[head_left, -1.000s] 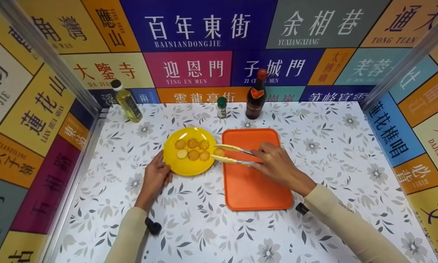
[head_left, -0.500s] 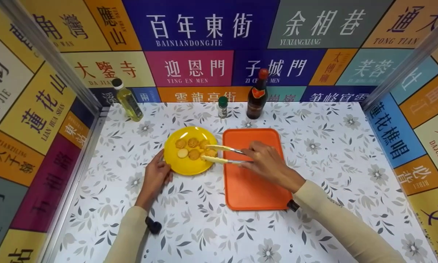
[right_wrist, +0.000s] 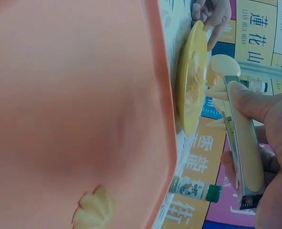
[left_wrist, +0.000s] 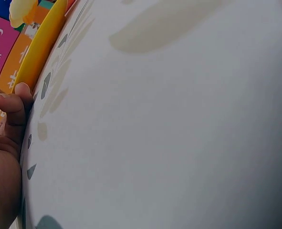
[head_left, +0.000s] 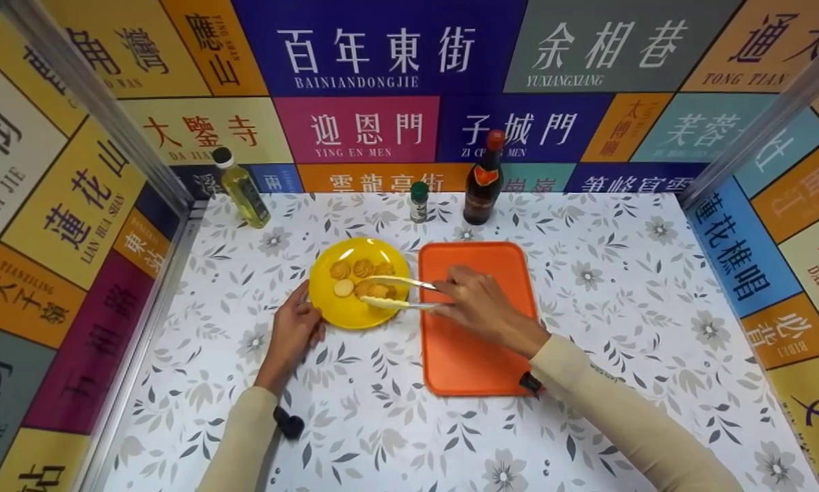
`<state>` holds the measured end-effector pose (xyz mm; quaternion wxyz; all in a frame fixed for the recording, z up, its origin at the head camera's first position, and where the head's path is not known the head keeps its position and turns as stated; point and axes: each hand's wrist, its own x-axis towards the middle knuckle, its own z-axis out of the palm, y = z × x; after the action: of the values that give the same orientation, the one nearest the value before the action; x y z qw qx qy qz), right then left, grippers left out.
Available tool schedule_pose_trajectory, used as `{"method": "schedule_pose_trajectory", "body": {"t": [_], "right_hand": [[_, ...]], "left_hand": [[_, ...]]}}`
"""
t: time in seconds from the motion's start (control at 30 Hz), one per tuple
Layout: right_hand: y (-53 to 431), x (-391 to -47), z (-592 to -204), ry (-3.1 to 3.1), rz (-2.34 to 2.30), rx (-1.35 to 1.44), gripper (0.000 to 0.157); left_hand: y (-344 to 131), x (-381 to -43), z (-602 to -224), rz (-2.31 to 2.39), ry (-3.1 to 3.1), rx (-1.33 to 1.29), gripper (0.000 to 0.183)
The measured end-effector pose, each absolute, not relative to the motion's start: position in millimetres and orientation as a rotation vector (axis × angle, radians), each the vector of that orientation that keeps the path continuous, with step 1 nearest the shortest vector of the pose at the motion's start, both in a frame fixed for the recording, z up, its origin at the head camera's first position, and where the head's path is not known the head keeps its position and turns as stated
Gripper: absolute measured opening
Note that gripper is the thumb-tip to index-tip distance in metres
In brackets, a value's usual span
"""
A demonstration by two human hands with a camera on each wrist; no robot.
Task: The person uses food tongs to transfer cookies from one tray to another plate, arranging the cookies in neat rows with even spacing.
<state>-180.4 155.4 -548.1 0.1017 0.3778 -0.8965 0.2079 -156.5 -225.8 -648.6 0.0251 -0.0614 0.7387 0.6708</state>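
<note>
On the flowered tabletop sits a yellow plate (head_left: 327,307) with several swirled cookies (head_left: 363,268) and a pale round one (head_left: 343,288). My left hand (head_left: 293,325) holds its left rim, fingertips at the edge in the left wrist view. My right hand (head_left: 481,304) grips metal tongs (head_left: 419,305) with cream-coloured tips, spread over the plate's right half. A cookie (head_left: 382,292) shows between the tips, partly overlapping others; whether they squeeze it I cannot tell. In the right wrist view, one fluted cookie (right_wrist: 94,208) lies on the orange tray (right_wrist: 107,57), hidden in the head view.
Right of the plate lies the orange tray, partly under my right arm. Along the back stand a yellow oil bottle (head_left: 244,193), a small green-capped jar (head_left: 419,203) and a dark red-capped bottle (head_left: 483,184). Lettered panels (head_left: 358,130) wall the table's back and sides.
My right hand has moved left with the tongs, from the gap beside the tray to over the plate. A cookie between their tips has shifted left with them. My left hand stays at the rim.
</note>
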Motion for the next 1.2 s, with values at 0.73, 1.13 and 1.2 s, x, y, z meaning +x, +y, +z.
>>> {"method": "schedule_pose_trajectory", "body": {"t": [0.73, 1.13, 1.2], "right_hand": [[116.4, -190.5, -568.6, -2.649, 0.653, 1.215, 0.039], [108.7, -190.6, -572.8, -2.660, 0.654, 1.225, 0.040], [107.9, -190.5, -572.8, -2.653, 0.653, 1.230, 0.039]], "left_hand": [[-226.6, -155.8, -648.9, 2.047, 2.295, -0.219, 0.071], [-225.9, -157.0, -648.7, 2.048, 2.282, -0.239, 0.073], [-225.9, -157.0, -648.7, 2.049, 2.282, -0.239, 0.073]]}}
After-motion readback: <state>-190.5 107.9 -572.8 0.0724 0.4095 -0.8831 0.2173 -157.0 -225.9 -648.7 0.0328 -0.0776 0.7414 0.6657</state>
